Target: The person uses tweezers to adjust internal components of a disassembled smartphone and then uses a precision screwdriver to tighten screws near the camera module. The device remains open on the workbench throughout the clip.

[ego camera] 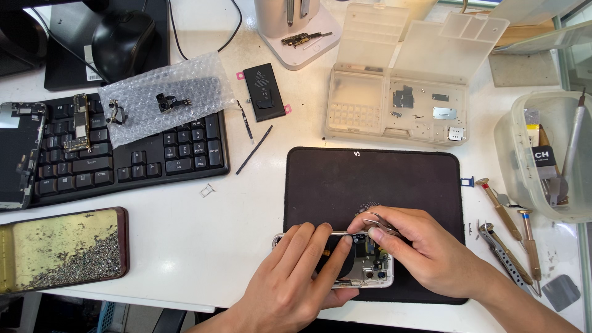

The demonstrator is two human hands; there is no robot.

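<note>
The left hand (296,271) lies flat over an opened phone body (364,265), fingers spread and pressing its top edge and dark inner panel, so its grip is a loose hold rather than a clench. The right hand (425,246) has thumb and forefinger pinched on metal tweezers (377,222), whose tips point down into the phone's upper corner. The phone rests on the near edge of a black mat (370,179) on the white desk (216,234). Screwdrivers (512,228) lie just right of the mat, a keyboard (154,154) well to the left.
</note>
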